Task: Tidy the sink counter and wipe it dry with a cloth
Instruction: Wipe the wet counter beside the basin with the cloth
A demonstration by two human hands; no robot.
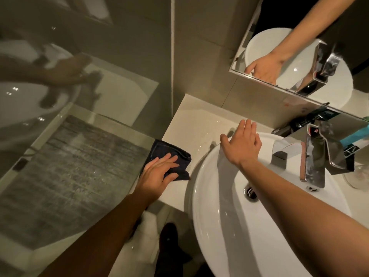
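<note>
Left hand (pixel 159 172) presses flat, fingers spread, on the soft, limp folded dark-blue cloth (pixel 175 154); right hand (pixel 242 143) hovers open, empty.

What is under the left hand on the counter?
A folded dark cloth lies under the left hand, flat on the pale counter. The counter beneath the cloth is covered.
</note>
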